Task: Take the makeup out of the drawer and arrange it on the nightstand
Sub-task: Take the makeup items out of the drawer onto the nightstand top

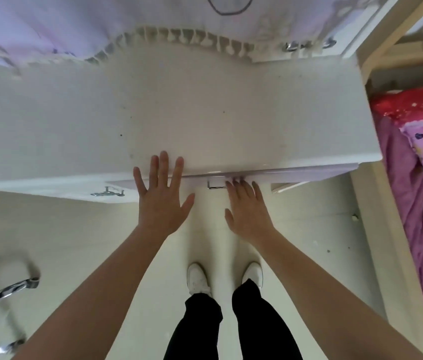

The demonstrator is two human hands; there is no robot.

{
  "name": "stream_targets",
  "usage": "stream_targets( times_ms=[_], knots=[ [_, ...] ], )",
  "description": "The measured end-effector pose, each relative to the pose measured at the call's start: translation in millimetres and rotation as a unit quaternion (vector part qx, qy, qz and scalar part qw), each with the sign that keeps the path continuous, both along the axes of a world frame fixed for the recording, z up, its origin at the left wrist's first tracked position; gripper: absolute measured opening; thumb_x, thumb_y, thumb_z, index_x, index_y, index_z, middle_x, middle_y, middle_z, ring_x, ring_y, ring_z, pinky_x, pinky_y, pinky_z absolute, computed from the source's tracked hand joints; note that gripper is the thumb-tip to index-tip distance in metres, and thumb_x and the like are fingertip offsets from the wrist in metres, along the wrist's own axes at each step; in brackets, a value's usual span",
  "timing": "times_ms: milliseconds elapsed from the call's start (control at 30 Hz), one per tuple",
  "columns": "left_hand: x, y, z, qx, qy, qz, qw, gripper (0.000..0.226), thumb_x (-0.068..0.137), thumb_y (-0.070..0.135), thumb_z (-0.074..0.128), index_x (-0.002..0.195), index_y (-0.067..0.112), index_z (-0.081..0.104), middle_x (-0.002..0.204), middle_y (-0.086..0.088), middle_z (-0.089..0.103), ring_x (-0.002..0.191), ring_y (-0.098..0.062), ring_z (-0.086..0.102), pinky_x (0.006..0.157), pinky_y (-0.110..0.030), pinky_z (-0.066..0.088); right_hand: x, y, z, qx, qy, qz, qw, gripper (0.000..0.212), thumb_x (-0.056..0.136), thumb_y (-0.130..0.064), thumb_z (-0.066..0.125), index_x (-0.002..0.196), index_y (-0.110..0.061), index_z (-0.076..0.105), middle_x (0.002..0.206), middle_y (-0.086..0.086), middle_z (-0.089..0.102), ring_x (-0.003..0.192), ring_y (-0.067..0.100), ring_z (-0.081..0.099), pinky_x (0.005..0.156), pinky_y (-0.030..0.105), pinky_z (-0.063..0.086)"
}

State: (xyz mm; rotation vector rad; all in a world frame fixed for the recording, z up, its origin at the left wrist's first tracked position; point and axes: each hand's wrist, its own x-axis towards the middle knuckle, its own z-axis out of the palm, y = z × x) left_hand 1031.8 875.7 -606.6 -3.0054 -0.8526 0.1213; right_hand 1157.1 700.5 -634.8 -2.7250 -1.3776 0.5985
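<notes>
- Bottom centre: black trouser legs [257, 328] and white shoes [198, 279], side by side on the pale floor [88, 229].
- Lower left: chrome chair legs [5, 287], blurred.
- Centre, just left of the middle: left hand [162, 196], released, palm down, fingers straight and spread wide, holding nothing. Fingertips overlap the front edge of the nightstand [179, 113] top.
- Centre, just right of the middle: right hand [248, 206], likewise released, fingers stretched forward and close together, gripping nothing. Tips reach the drawer [283, 170] front just right of its metal handle [215, 184]; contact too blurred to judge.
- Drawer: a thin lilac strip under the top's front edge, right half of the frame. Inside hidden, so makeup out of sight and its place impossible to tell.
- Left of the hands, lower: a second metal handle [107, 192] on a white front.
- Middle band: the white nightstand top, with a few dark specks.
- Right edge: pale wooden bed frame [376, 229], purple sheet [418, 216], red flowered bedding [413, 110].
- Top: lilac cloth [75, 27] with a tasselled fringe, draped over the nightstand's far edge.
</notes>
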Motion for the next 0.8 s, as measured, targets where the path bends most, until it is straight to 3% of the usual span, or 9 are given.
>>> stream_targets(
  times_ms=[167,267,467,700,800],
  knots=[
    [5.9,-4.8,-24.6,-0.004,0.012,0.035,0.999,0.117,0.078,0.073,0.055,0.156,0.021,-0.014,0.162,-0.017,-0.018,0.149,-0.036,-0.018,0.116,-0.062,-0.009,0.6,24.6,-33.2,0.002,-0.039,-0.015,0.999,0.068,0.074,-0.036,0.073,0.130,-0.001,0.057,0.120,0.017,0.065,0.113,0.035,0.059,0.112,0.046,0.038],
    [7.3,-3.9,-30.1,0.005,0.005,0.036,0.999,0.122,0.075,0.073,0.060,0.155,0.020,-0.015,0.162,-0.020,-0.015,0.149,-0.040,-0.014,0.114,-0.062,-0.013,-1.2,32.9,-40.9,0.015,-0.049,-0.041,0.998,0.058,0.077,-0.041,0.070,0.123,-0.007,0.061,0.111,0.013,0.067,0.108,0.032,0.059,0.111,0.045,0.035],
    [8.9,-4.2,-32.8,0.025,0.001,0.034,0.999,0.122,0.076,0.068,0.066,0.156,0.017,-0.010,0.161,-0.026,-0.006,0.149,-0.044,-0.005,0.114,-0.066,-0.004,0.6,31.3,-44.4,0.024,-0.072,-0.042,0.996,0.035,0.090,-0.036,0.060,0.116,-0.012,0.062,0.108,0.008,0.067,0.105,0.032,0.058,0.099,0.046,0.036],
    [4.3,-2.1,-29.7,0.032,-0.025,0.016,0.999,0.119,0.074,0.060,0.073,0.158,0.017,0.000,0.162,-0.025,0.002,0.149,-0.044,0.001,0.116,-0.066,0.004,-21.2,-5.7,-50.0,0.063,-0.096,-0.034,0.993,0.022,0.092,-0.027,0.060,0.107,-0.014,0.066,0.100,0.006,0.070,0.097,0.029,0.062,0.094,0.045,0.042],
    [-0.4,-4.4,-26.5,0.021,-0.016,0.013,1.000,0.127,0.067,0.061,0.078,0.158,0.017,0.001,0.162,-0.026,0.000,0.149,-0.044,-0.001,0.117,-0.064,0.005,-36.3,-18.4,-52.8,0.078,-0.083,-0.050,0.992,0.018,0.090,-0.025,0.063,0.104,-0.013,0.066,0.097,0.006,0.070,0.094,0.030,0.062,0.085,0.043,0.048]
  ],
)
